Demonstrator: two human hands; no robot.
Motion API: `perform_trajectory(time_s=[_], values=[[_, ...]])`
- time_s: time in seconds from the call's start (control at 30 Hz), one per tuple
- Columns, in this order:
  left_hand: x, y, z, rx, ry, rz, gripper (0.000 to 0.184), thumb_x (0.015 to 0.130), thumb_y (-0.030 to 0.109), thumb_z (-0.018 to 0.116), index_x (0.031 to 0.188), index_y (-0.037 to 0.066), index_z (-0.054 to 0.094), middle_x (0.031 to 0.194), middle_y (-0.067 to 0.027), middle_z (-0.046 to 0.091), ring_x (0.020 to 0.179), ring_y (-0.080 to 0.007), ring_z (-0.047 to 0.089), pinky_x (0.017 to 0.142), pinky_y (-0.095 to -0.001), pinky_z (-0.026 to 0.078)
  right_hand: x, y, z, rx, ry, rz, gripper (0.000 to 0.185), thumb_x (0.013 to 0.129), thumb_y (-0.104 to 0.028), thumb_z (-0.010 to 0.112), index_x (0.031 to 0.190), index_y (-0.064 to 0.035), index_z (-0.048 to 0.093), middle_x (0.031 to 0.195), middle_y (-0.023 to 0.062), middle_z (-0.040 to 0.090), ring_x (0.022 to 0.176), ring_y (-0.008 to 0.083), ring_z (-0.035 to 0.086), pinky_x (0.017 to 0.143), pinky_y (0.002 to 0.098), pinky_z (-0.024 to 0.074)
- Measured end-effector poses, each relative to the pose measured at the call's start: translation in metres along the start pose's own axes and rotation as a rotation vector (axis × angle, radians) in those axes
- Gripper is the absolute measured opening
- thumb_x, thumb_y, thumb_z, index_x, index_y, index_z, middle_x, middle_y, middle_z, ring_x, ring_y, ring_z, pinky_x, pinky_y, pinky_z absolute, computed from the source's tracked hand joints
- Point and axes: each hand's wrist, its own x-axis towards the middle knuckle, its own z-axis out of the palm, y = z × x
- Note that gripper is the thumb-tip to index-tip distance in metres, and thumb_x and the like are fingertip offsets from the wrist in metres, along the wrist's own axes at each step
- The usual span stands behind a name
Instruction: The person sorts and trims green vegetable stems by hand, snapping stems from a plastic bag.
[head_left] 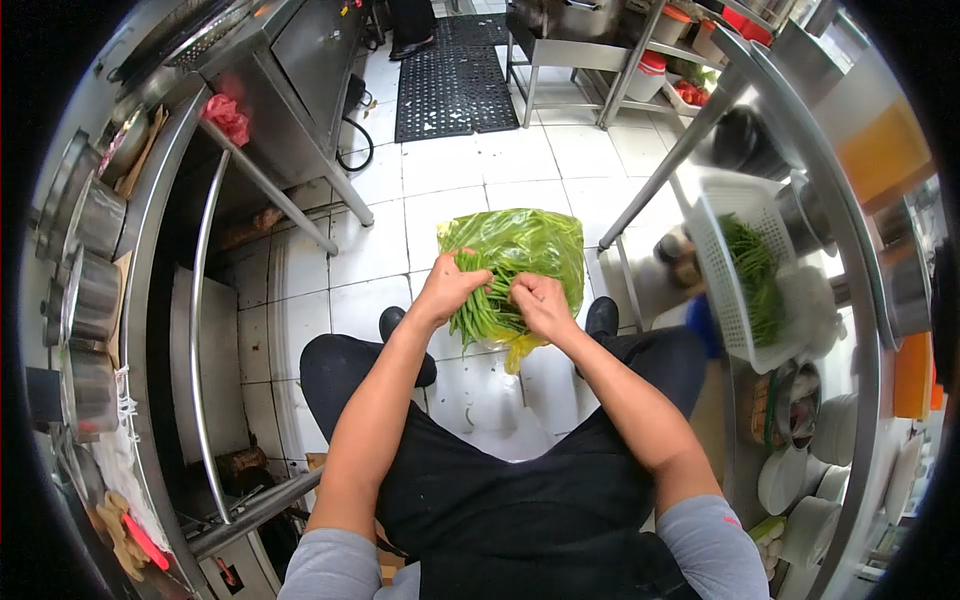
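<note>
A bunch of long green beans (482,318) sits at the mouth of a yellow-green plastic bag (535,238), between my knees and above the floor. My left hand (450,290) is closed round the left part of the bunch, thumb across the top. With fingers curled in, my right hand (541,306) grips at the right side of the beans; its fingertips are partly hidden. More of the bag's contents show green through the plastic. A yellow twisted end of the bag (516,353) hangs below the beans.
On the right, a white perforated basket (722,290) holds more green beans on a metal shelf, near stacked white bowls (805,530). Metal pots (92,300) line the left counter. A black rubber mat (455,85) lies ahead on white tiles, near another person's foot (411,47).
</note>
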Motion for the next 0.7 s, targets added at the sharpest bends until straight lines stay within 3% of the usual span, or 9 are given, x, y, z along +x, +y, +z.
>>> perform_trajectory(time_s=[0.17,0.23,0.3,0.37,0.4,0.5,0.57,0.7], values=[[0.007,-0.014,-0.004,0.062,0.010,-0.038,0.019,0.078,0.001,0.062,0.096,-0.004,0.064,0.082,-0.0087,0.068,0.070,-0.0155,0.064,0.064,-0.0293,0.054,0.007,0.013,-0.014,0.163,-0.043,0.130,0.025,0.083,-0.019,0.052,0.071,-0.0008,0.065,0.068,0.0162,0.064,0.063,0.0285,0.062,0.062,0.0364,0.0474],[0.003,-0.010,-0.004,0.130,-0.003,-0.008,0.021,0.077,0.002,0.063,0.096,-0.004,0.065,0.082,-0.0097,0.069,0.071,-0.0147,0.064,0.065,-0.0297,0.053,0.003,0.000,-0.020,-0.213,-0.094,0.125,0.021,0.082,-0.019,0.058,0.071,-0.0029,0.067,0.068,0.0163,0.064,0.066,0.0304,0.064,0.064,0.0379,0.0486],[0.000,-0.004,-0.004,0.200,-0.026,0.024,0.022,0.076,0.004,0.064,0.097,-0.003,0.066,0.082,-0.0107,0.070,0.073,-0.0140,0.065,0.066,-0.0301,0.053,-0.002,0.011,-0.014,-0.475,-0.184,-0.125,0.014,0.077,-0.019,0.070,0.080,-0.0062,0.067,0.081,0.0145,0.064,0.076,0.0348,0.064,0.069,0.0427,0.0511],[-0.007,0.003,-0.009,0.841,-0.234,0.039,0.031,0.071,0.008,0.067,0.100,-0.003,0.065,0.082,-0.0174,0.070,0.076,-0.0200,0.067,0.070,-0.0339,0.053,-0.009,0.022,0.005,-0.511,-0.142,-0.328,0.013,0.077,-0.016,0.068,0.085,-0.0062,0.066,0.088,0.0146,0.061,0.079,0.0348,0.063,0.070,0.0436,0.0518],[-0.009,-0.003,-0.012,0.894,-0.304,0.070,0.039,0.068,0.012,0.068,0.104,-0.002,0.064,0.082,-0.0239,0.067,0.078,-0.0285,0.067,0.073,-0.0376,0.052,-0.010,0.021,0.012,-0.556,-0.220,-0.350,0.010,0.079,-0.011,0.062,0.086,-0.0051,0.064,0.089,0.0153,0.057,0.081,0.0344,0.063,0.071,0.0439,0.0519],[-0.015,-0.011,-0.017,1.154,-0.433,0.045,0.039,0.068,0.012,0.068,0.105,-0.002,0.064,0.083,-0.0248,0.067,0.078,-0.0348,0.065,0.074,-0.0404,0.051,-0.013,0.033,0.028,-0.618,-0.256,-0.449,0.010,0.080,-0.010,0.058,0.086,-0.0034,0.063,0.088,0.0152,0.056,0.084,0.0327,0.063,0.071,0.0438,0.0519],[-0.020,-0.004,-0.019,1.194,-0.444,0.040,0.037,0.070,0.013,0.069,0.103,-0.002,0.065,0.083,-0.0228,0.067,0.076,-0.0324,0.065,0.073,-0.0395,0.051,-0.016,0.039,0.035,-0.648,-0.223,-0.454,0.011,0.081,-0.010,0.055,0.085,-0.0026,0.062,0.089,0.0154,0.055,0.085,0.0323,0.063,0.071,0.0433,0.0520],[-0.019,0.005,-0.025,0.964,-0.457,0.039,0.034,0.073,0.017,0.072,0.101,0.000,0.065,0.075,-0.0182,0.066,0.068,-0.0275,0.061,0.067,-0.0378,0.050,-0.010,0.026,0.025,-0.686,-0.190,-0.429,0.010,0.081,-0.010,0.054,0.084,-0.0035,0.061,0.089,0.0146,0.055,0.086,0.0310,0.062,0.073,0.0426,0.0520]])
